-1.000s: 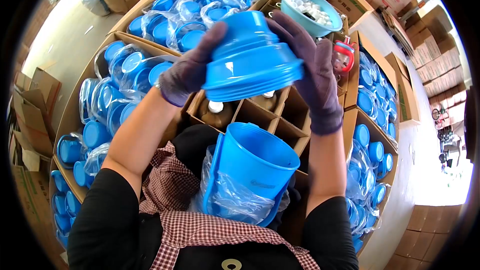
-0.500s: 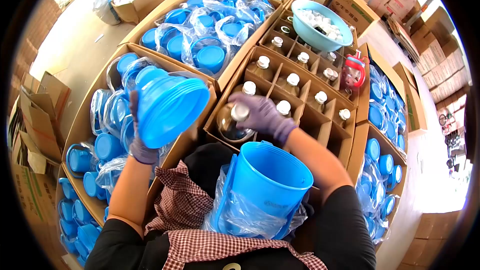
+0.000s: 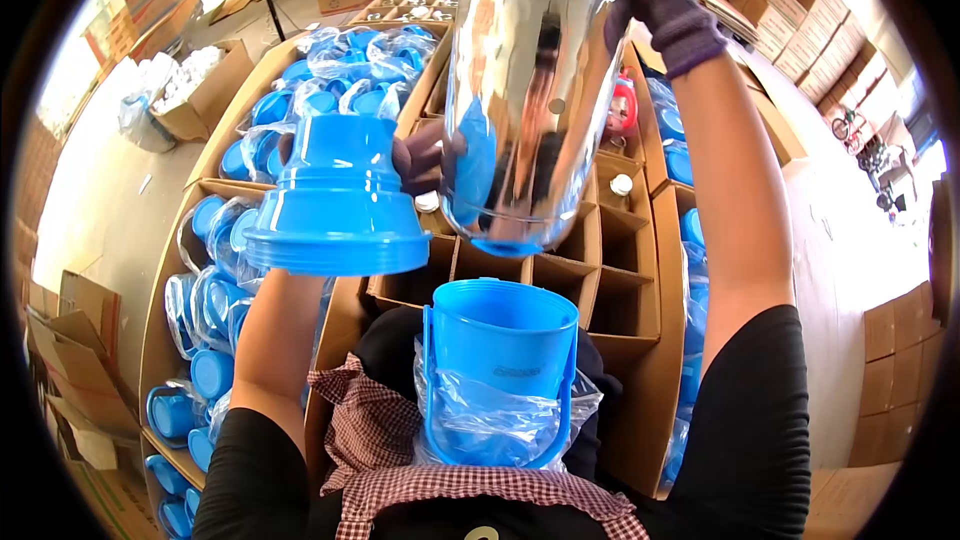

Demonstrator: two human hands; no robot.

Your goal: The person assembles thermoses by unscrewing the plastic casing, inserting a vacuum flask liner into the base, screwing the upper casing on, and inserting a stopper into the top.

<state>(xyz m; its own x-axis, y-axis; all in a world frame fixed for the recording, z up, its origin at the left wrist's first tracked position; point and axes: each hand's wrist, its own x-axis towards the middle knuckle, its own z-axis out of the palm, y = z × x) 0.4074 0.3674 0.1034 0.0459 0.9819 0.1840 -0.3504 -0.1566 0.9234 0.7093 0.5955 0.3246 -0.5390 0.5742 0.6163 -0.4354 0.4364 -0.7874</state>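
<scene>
My right hand [image 3: 655,0], in a purple glove, grips a silvered glass flask liner [image 3: 530,100] by its top end and holds it upright in the air. My left hand [image 3: 421,158], also gloved, is closed around a flared blue plastic collar [image 3: 340,210], its wide ribbed rim facing down. The left fingertips come close to the liner's side; whether they touch it I cannot tell. Beneath both stands an open blue plastic flask casing [image 3: 505,345] with a handle, at my lap, with a clear plastic bag [image 3: 490,415] around its lower part.
A divided carton [image 3: 625,305] ahead holds white-capped liners in some cells. Cartons of bagged blue casings [image 3: 212,372] stand left and right. A red and clear bottle [image 3: 621,105] sits behind the liner. White pieces fill a box [image 3: 205,90] at the far left.
My right hand has lifted the liner out of the divided carton and raised it high. The blue collar in my left hand has turned rim-down and moved beside the liner. The view has tilted up.
</scene>
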